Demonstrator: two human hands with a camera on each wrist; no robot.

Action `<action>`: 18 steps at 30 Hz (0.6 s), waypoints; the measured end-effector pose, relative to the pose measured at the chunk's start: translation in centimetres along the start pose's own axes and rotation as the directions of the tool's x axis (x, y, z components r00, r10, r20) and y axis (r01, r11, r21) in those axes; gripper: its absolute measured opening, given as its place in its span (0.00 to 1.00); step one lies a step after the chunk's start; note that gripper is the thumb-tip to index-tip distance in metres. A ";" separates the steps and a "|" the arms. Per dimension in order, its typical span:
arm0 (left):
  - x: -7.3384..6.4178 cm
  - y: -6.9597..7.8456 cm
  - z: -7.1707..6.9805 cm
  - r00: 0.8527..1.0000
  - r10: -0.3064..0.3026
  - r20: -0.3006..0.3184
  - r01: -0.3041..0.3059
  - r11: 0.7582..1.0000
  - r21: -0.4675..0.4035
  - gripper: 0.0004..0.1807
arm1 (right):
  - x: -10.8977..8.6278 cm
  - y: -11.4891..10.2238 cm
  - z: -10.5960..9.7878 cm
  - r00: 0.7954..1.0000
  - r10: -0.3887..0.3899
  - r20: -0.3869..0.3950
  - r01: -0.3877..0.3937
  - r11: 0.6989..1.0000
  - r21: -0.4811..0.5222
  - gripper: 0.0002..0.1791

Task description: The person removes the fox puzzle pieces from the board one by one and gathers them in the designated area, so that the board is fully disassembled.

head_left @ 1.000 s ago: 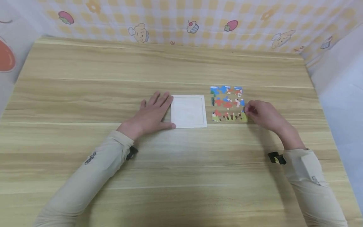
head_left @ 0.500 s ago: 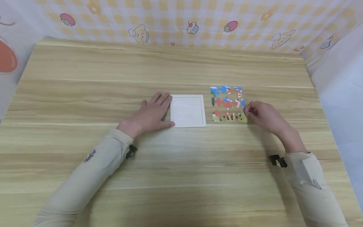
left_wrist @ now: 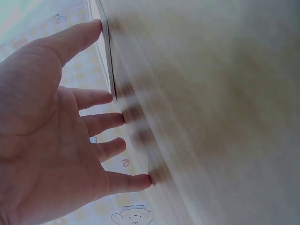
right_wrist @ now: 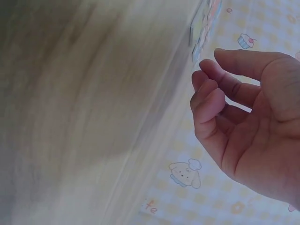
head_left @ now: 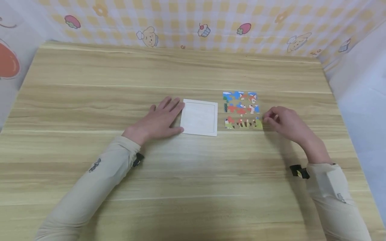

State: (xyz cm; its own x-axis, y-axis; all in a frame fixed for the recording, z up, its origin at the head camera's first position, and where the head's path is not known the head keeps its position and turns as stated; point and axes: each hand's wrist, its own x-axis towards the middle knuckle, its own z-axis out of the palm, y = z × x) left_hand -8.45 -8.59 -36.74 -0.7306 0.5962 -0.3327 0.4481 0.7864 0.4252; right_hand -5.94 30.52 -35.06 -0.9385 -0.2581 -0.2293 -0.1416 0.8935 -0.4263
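A white square puzzle frame [head_left: 199, 117] lies at mid-table in the head view, turned slightly clockwise. My left hand [head_left: 156, 121] rests with fingers spread, its index finger and thumb touching the frame's left edge. In the left wrist view the left hand [left_wrist: 61, 122] has its fingertips against the tabletop and the frame's edge. To the right of the frame lie several colourful jigsaw pieces [head_left: 241, 109] in three rows. Just right of the lower row, my right hand [head_left: 286, 124] hovers with loosely bent fingers. The right wrist view shows nothing between thumb and fingers [right_wrist: 211, 101].
Both hands work over a wood-grain table [head_left: 193, 187]. A yellow-checked cloth [head_left: 169, 20] with cartoon prints hangs behind its far edge, and pale sheeting [head_left: 359, 87] borders the right side.
The puzzle frame has turned slightly clockwise at my left hand. My right hand has drawn a little to the right, away from the lower-right jigsaw piece.
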 end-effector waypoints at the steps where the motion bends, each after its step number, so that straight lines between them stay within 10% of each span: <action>1: 0.0 0.0 0.0 1.000 0.001 0.001 -0.001 1.000 -0.001 0.44 | 0.0 0.0 0.0 1.000 -0.003 -0.007 0.003 1.000 -0.005 0.07; 6: 0.0 -0.2 0.0 1.000 -0.010 0.000 0.010 1.000 -0.001 0.44 | 0.6 0.2 -0.3 0.986 -0.062 -0.155 0.035 0.984 -0.175 0.15; 10: 0.0 -0.3 0.0 1.000 -0.021 -0.005 0.021 1.000 0.004 0.45 | 1.6 0.7 -0.8 0.960 -0.085 -0.266 -0.030 0.915 -0.402 0.36; 18: 0.4 -0.7 0.2 0.996 -0.061 -0.057 0.061 0.998 -0.003 0.44 | 2.0 2.8 -1.7 0.950 -0.237 -0.204 0.062 0.782 -0.620 0.50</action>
State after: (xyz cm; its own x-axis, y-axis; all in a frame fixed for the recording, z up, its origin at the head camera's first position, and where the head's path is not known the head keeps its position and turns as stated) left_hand -8.97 -8.81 -37.33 -0.7849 0.5367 -0.3096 0.4008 0.8209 0.4068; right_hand -8.80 33.15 -35.22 -0.9222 -0.3817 0.0622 -0.3638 0.9107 0.1955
